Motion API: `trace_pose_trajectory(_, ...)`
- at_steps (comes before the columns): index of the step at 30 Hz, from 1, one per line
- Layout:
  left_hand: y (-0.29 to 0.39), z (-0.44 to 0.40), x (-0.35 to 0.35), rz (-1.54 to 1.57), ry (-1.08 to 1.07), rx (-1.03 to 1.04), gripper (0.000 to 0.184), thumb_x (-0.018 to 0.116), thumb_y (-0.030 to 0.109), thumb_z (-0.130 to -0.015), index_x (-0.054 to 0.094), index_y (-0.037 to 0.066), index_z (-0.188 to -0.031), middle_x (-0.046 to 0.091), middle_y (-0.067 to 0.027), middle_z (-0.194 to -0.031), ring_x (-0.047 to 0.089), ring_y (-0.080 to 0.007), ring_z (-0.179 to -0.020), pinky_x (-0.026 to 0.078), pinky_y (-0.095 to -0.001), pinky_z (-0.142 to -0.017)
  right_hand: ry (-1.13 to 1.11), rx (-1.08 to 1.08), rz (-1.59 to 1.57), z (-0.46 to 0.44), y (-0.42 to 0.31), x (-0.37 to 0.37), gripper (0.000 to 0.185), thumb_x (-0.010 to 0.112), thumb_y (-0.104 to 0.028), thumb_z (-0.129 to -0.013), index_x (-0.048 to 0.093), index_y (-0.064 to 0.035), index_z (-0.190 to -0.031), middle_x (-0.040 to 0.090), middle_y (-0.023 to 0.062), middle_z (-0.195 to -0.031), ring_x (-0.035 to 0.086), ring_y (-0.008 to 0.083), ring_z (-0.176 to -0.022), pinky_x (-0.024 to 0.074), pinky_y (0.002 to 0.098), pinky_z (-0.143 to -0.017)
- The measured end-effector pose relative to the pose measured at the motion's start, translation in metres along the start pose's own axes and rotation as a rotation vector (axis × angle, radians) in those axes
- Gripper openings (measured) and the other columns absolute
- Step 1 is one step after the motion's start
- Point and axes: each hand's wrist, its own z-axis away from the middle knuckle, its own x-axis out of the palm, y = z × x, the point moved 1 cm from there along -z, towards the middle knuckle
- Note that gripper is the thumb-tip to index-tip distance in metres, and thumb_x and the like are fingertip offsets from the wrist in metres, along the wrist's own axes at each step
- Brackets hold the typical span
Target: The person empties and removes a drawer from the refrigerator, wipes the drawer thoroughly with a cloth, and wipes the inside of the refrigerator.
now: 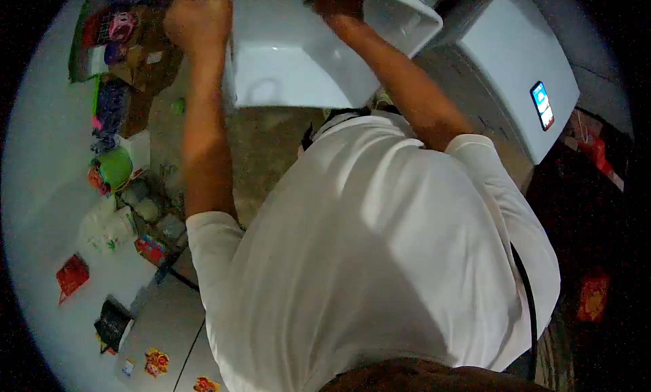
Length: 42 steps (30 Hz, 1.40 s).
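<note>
A large white basin fills the upper middle of the head view, its inside facing me. My left hand is closed beside the basin's left edge, the fingers partly cut off by the top of the view. What it grips, if anything, does not show. My right hand reaches over the basin's inside and lies in shadow. Its fingers look bent around something dark that I cannot make out. The basin's upper part runs out of view.
To the right, a lit phone lies on a white box-like appliance. Along the left wall stand a green container, plastic bags and cardboard. A pale cabinet with stickers is at lower left.
</note>
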Motion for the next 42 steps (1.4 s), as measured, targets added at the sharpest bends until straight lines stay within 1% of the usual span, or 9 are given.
trace_pose_trajectory(2, 0.009, -0.020, -0.024, 0.007, 0.085, -0.033, 0.037, 0.079, 0.030, -0.077, 0.069, -0.004, -0.086, 0.066, -0.0174, -0.080, 0.063, -0.0289, -0.074, 0.050, -0.0451, -0.070, 0.044, 0.010, -0.071, -0.011, -0.010, 0.004, 0.024, 0.060, -0.025, -0.095, 0.064, -0.0026, -0.087, 0.059, 0.0040, -0.065, 0.057, 0.0186, -0.060, 0.0431, 0.0384, -0.049)
trace_pose_trajectory(4, 0.021, -0.038, -0.053, 0.018, 0.174, -0.065, 0.036, 0.077, 0.031, -0.079, 0.068, -0.004, -0.084, 0.064, -0.0172, -0.075, 0.061, -0.0285, -0.070, 0.049, -0.0448, -0.069, 0.003, -0.789, 1.503, 0.025, -0.056, 0.017, 0.023, 0.057, -0.022, -0.094, 0.066, -0.0011, -0.092, 0.065, 0.0183, -0.076, 0.061, 0.0333, -0.066, 0.0439, 0.0463, -0.057)
trace_pose_trajectory(10, 0.082, -0.059, -0.122, 0.111, 0.235, -0.295, 0.037, 0.069, 0.028, -0.089, 0.065, -0.008, -0.080, 0.064, -0.0175, -0.070, 0.059, -0.0249, -0.066, 0.047, -0.0415, -0.065, -0.233, -1.066, 0.820, 0.037, -0.121, 0.085, 0.037, 0.056, -0.026, -0.094, 0.065, 0.0062, -0.111, 0.067, 0.0287, -0.090, 0.065, 0.0402, -0.077, 0.0503, 0.0456, -0.064)
trace_pose_trajectory(16, 0.127, -0.041, -0.163, 1.176, 0.134, -0.284, 0.025, 0.062, 0.020, -0.095, 0.065, -0.005, -0.094, 0.068, -0.0136, -0.093, 0.065, -0.0242, -0.079, 0.055, -0.0388, -0.075, -0.737, -0.181, 0.738, 0.103, -0.182, 0.134, 0.039, 0.058, -0.027, -0.096, 0.063, 0.0083, -0.112, 0.068, 0.0228, -0.092, 0.065, 0.0319, -0.074, 0.0528, 0.0393, -0.070)
trace_pose_trajectory(18, 0.099, -0.054, -0.178, 1.498, -0.153, -0.298, 0.021, 0.061, 0.017, -0.095, 0.065, -0.004, -0.097, 0.068, -0.0117, -0.097, 0.066, -0.0228, -0.082, 0.057, -0.0361, -0.077, -0.886, -0.960, 1.404, 0.092, -0.117, 0.127, 0.035, 0.056, -0.031, -0.092, 0.065, -0.0078, -0.116, 0.066, 0.0130, -0.107, 0.061, 0.0331, -0.100, 0.0480, 0.0474, -0.092)
trace_pose_trajectory(24, 0.066, -0.094, -0.177, 1.002, 0.437, -0.096, 0.019, 0.061, 0.011, -0.094, 0.066, -0.004, -0.105, 0.067, -0.0117, -0.091, 0.062, -0.0265, -0.072, 0.055, -0.0405, -0.071, -1.019, -1.128, 1.187, 0.149, -0.105, 0.066, 0.034, 0.061, -0.007, -0.078, 0.065, -0.0060, -0.112, 0.065, 0.0122, -0.096, 0.061, 0.0326, -0.092, 0.0525, 0.0413, -0.079)
trace_pose_trajectory(32, 0.092, -0.087, -0.196, 0.967, 0.464, -0.103, 0.018, 0.069, 0.016, -0.092, 0.071, -0.002, -0.093, 0.067, -0.0091, -0.084, 0.060, -0.0205, -0.065, 0.049, -0.0331, -0.059, -0.472, -0.369, 0.315, 0.123, -0.190, 0.055, 0.027, 0.056, -0.013, -0.089, 0.067, -0.0034, -0.112, 0.069, 0.0171, -0.097, 0.065, 0.0271, -0.088, 0.0496, 0.0364, -0.084)
trace_pose_trajectory(39, 0.111, -0.091, -0.204, 0.729, 0.372, -0.170, 0.033, 0.068, 0.028, -0.093, 0.071, -0.004, -0.096, 0.067, -0.0092, -0.084, 0.063, -0.0204, -0.069, 0.052, -0.0325, -0.064, 0.467, -1.815, 1.021, 0.052, -0.243, 0.110, 0.029, 0.063, -0.014, -0.089, 0.062, 0.0021, -0.112, 0.062, 0.0212, -0.080, 0.060, 0.0400, -0.076, 0.0490, 0.0527, -0.078)
trace_pose_trajectory(42, 0.104, -0.081, -0.181, 0.710, 0.386, -0.020, 0.022, 0.075, 0.016, -0.087, 0.071, -0.004, -0.095, 0.066, -0.0078, -0.083, 0.062, -0.0185, -0.067, 0.049, -0.0314, -0.060, -0.556, -0.944, 1.080, 0.070, -0.220, 0.190, 0.058, 0.067, -0.046, -0.082, 0.060, -0.0104, -0.128, 0.062, 0.0150, -0.123, 0.055, 0.0364, -0.119, 0.0437, 0.0458, -0.102)
